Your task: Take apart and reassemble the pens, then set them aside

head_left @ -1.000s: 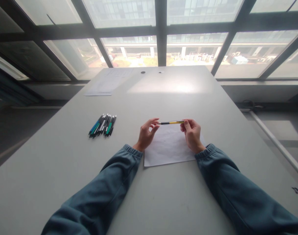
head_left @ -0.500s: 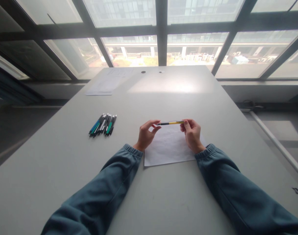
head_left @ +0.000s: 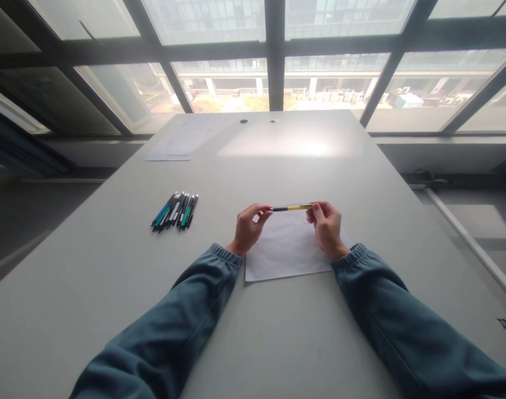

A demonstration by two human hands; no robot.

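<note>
A yellow and black pen (head_left: 292, 208) is held level above a white sheet of paper (head_left: 288, 255). My left hand (head_left: 249, 226) pinches its dark tip between thumb and forefinger, which hide the very point. Its other end, with the clip, sits in the closed fingers of my right hand (head_left: 326, 226). The paper lies flat on the table under both hands, its upper part partly covered by them.
Several pens (head_left: 174, 211) with black, blue, green and white parts lie bunched on the white table (head_left: 90, 266) to the left. Papers (head_left: 173, 143) rest at the far left. Beyond the table's far edge stand large windows (head_left: 219, 83).
The thumb and forefinger of my left hand have closed onto the pen's tip; before, they were slightly apart around it. My right hand keeps its hold almost unmoved.
</note>
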